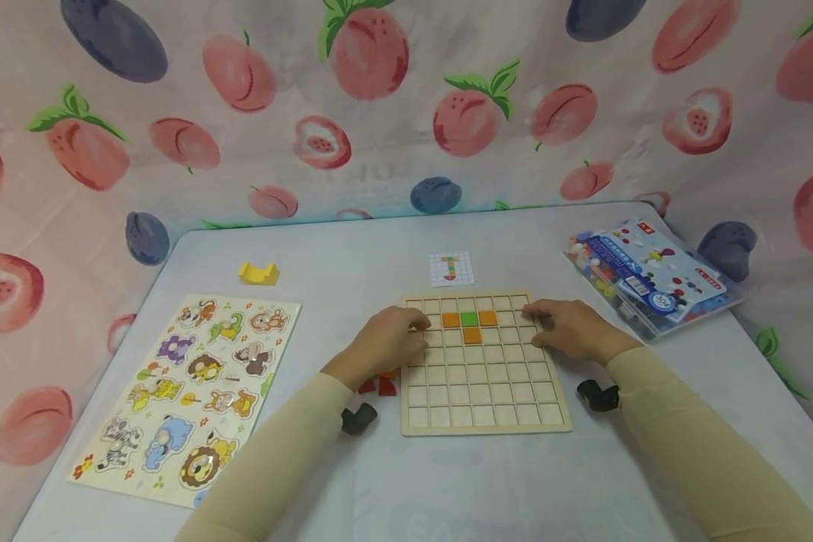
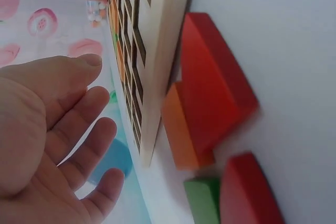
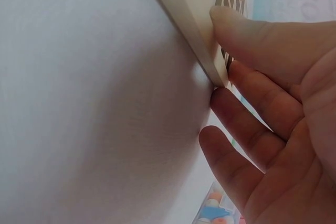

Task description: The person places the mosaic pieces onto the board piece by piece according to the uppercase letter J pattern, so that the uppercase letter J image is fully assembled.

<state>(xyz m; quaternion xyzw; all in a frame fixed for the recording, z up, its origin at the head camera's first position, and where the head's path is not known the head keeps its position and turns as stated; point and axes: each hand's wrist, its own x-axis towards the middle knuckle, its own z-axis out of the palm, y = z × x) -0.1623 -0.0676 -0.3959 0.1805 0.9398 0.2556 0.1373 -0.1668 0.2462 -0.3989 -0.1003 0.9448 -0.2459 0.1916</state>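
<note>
A wooden grid board (image 1: pixel 484 395) lies flat before me, with three orange square tiles (image 1: pixel 471 336) and one green tile (image 1: pixel 470 319) in its upper cells. My left hand (image 1: pixel 386 340), fingers loosely bent and empty, hovers by the board's left edge. On the opposite side, my right hand (image 1: pixel 577 327) touches the board's rim with thumb and fingertips. Beside the board's left edge, partly hidden by the left hand in the head view, lie red curved pieces (image 2: pixel 218 85), an orange block (image 2: pixel 181 129) and a green block (image 2: pixel 203 198).
Behind the board lies a small pattern card (image 1: pixel 451 269). An animal puzzle board (image 1: pixel 244 361) is at left, with a yellow curved piece (image 1: pixel 259 274) behind it. A clear plastic case (image 1: pixel 653 278) of colored parts stands at right. Black objects (image 1: pixel 359 419) sit near both wrists.
</note>
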